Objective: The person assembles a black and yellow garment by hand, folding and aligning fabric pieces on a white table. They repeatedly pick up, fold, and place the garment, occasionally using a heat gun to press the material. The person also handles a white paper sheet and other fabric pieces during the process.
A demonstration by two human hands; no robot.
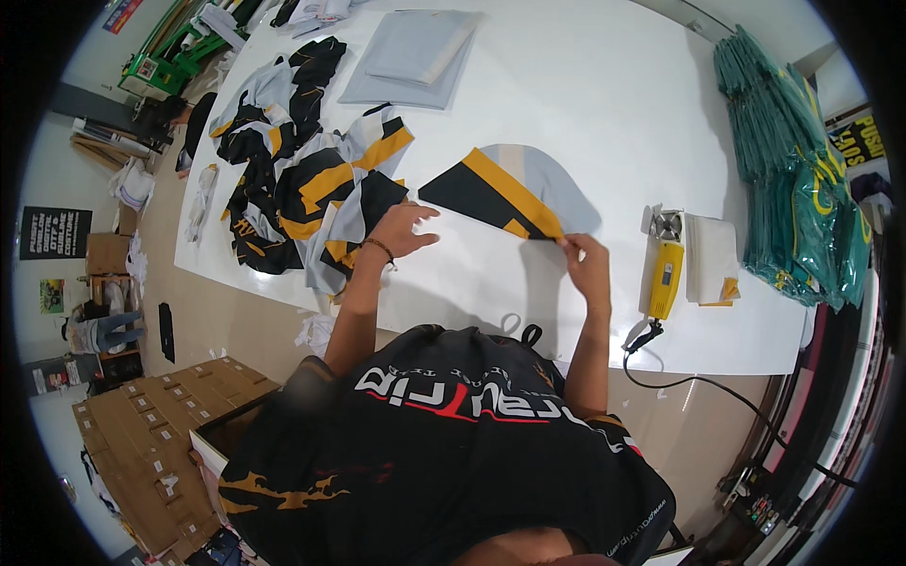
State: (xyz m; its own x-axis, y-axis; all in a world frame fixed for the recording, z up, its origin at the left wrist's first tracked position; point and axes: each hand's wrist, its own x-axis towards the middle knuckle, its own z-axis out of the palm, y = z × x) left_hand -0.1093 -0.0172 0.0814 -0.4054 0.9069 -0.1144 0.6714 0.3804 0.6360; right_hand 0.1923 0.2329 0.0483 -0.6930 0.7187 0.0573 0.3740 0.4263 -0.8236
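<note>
Head view: R hand [589,268] has thumb & fingertips pinched on the panel [510,191] at its near R corner. L hand [403,232] has fingers apart, half curled, w/ no cloth visibly gripped; it's btwn panel & pile [326,184], fingertips v. close to pile's edge, can't tell if touching. Bracelet [379,247] on L wrist.

Panel lies mid-table, in front of the person: blk section nearest, yellow stripe across, grey rounded part on far R side. Table [642,113] is white. Pile, L of panel, is blk/grey/yellow pcs, loosely overlapping. Grey sheets [411,61] lie flat beyond it, nr far edge.

R of panel: yellow tool [666,278] w/ round metal head & blk cable [727,385] running off R; white stack [710,250] just beside it; teal packs [793,179] in clear plastic along R edge.

Off table, lower L: brown boxes [160,443]. Far L, another person [104,332] nr the wall.
</note>
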